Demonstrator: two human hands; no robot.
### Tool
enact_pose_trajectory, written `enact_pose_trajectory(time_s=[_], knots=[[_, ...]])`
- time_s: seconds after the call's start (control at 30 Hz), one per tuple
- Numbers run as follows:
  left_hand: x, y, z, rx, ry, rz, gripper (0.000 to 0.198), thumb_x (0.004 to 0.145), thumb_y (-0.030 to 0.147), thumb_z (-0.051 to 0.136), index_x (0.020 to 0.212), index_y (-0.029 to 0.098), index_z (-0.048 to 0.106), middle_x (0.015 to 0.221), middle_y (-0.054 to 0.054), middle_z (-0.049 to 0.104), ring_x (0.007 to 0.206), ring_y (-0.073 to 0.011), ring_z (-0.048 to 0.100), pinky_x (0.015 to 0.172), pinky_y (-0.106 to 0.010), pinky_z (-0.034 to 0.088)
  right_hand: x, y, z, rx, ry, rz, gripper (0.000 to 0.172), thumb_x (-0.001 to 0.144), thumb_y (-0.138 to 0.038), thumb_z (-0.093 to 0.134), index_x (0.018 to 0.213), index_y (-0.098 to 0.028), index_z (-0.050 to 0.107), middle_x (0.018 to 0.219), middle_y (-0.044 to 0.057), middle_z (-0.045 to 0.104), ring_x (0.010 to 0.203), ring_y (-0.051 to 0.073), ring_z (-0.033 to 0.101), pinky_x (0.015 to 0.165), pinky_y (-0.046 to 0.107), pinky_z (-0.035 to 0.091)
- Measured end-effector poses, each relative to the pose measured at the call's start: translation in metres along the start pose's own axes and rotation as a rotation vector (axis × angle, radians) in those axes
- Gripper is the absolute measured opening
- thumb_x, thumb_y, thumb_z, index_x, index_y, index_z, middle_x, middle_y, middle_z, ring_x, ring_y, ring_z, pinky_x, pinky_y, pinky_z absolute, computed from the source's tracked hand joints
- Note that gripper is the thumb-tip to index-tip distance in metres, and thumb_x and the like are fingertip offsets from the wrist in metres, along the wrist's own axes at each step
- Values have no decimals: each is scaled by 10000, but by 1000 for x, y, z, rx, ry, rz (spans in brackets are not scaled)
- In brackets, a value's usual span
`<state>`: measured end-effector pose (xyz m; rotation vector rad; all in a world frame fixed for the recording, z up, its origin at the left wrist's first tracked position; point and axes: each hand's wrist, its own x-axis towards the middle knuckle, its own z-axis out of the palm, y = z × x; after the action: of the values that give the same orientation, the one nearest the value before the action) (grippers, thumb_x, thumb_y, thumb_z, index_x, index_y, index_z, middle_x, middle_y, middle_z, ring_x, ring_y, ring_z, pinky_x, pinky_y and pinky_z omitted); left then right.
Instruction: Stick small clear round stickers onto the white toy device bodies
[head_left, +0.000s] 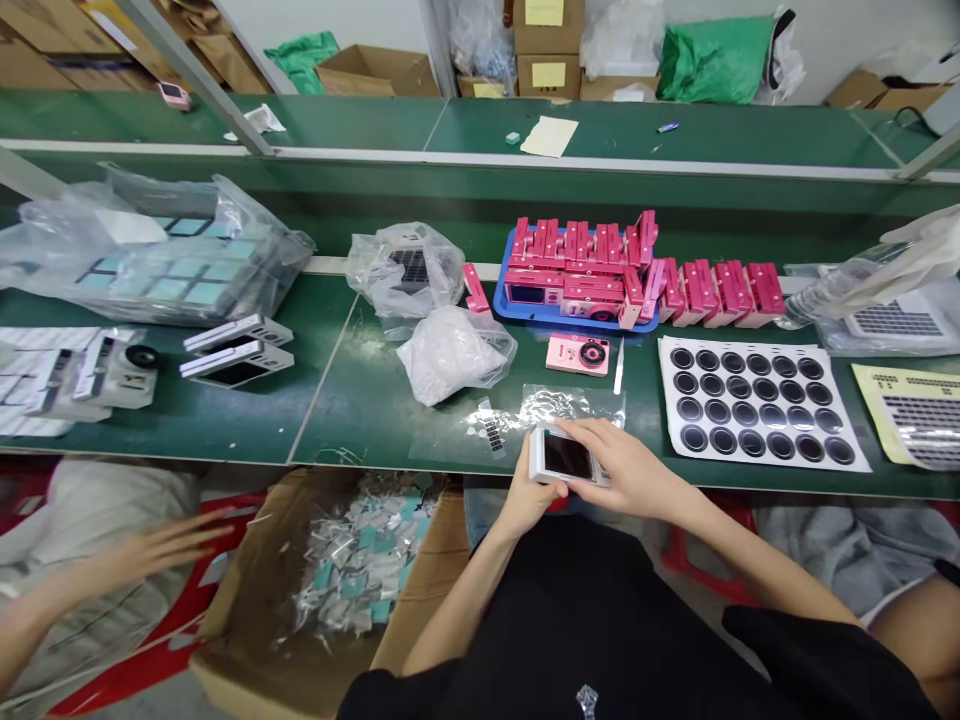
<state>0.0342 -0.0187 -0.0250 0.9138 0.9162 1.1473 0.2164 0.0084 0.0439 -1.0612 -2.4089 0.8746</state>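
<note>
Two Hands Close Around a White Device at the Bench Edge

Just below the centre of the frame, I see a person holding a white device (pixel 568 457), its dark screen facing up, at the front edge of the green bench (pixel 375 400). The left hand (pixel 527 492) grips it from the left and below; the right hand (pixel 621 462) is closed over its right end, so both are clamped on the same piece. Just above the hands, clear film (pixel 574 403) lies flat. Beyond it sit a pink camera (pixel 577 354) and, just beside that, a slim white tool (pixel 619 365). Farther up, a blue tray (pixel 504 303) is crowded with pink units. At right of centre lies a white sheet of round black pieces (pixel 761 400). At lower left, an open cardboard box (pixel 439 550) holds clear and teal scraps, and a co-worker's blurred hand (pixel 161 550) reaches in from the left edge.
</note>
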Motion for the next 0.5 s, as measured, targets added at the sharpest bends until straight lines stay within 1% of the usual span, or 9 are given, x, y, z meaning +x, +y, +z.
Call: enact_pose_trajectory(time_s=[0.03,0.1,0.2,0.27,0.37,0.43,0.5], knots=[[0,0,-1,6,11,3,891,495,722,822,1161,197,548,1072,-71,609,1027,-273,578,945,-373,458,0,-2,2,-41,-3,-20,639,953,-430,532,1521,-272,286,1408,140,511,1244,289,521,1018,520,472],[1,0,-3,17,20,12,890,494,711,832,1165,200,550,1065,-67,610,1018,-271,582,942,-374,459,1,-1,5,-52,-7,-41,599,969,-421,501,1514,-266,303,1387,145,514,1237,288,517,1011,522,474],[1,3,-7,14,9,17,944,469,700,850,1202,198,532,1132,-92,609,1066,-288,578,969,-375,444,7,5,3,94,10,-35,585,983,-429,456,1520,-263,290,1371,144,528,1217,286,522,1014,527,460],[0,5,-8,1,-2,0,985,454,690,862,1231,197,513,1174,-108,602,1088,-297,575,964,-367,445,11,11,-2,285,11,22,560,1003,-427,399,1526,-268,277,1319,123,572,1179,265,551,1010,503,465],[-3,6,-10,-10,-30,-1,998,441,673,878,1242,206,509,1159,-97,605,1068,-285,579,930,-345,458,17,16,-10,565,7,160,492,1035,-400,291,1506,-258,314,1168,81,654,1062,211,614,973,439,498],[-4,6,-9,-16,-42,22,984,433,682,873,1225,212,526,1130,-81,608,1048,-273,583,922,-340,461,17,16,-13,636,18,213,476,1043,-391,260,1487,-239,340,1097,69,677,979,190,637,937,415,519],[-4,5,-8,-27,-36,32,952,437,698,859,1192,211,544,1103,-72,613,1029,-267,590,921,-343,464,14,11,-13,567,22,200,492,1031,-413,320,1491,-239,332,1136,79,668,998,199,635,937,423,521]])
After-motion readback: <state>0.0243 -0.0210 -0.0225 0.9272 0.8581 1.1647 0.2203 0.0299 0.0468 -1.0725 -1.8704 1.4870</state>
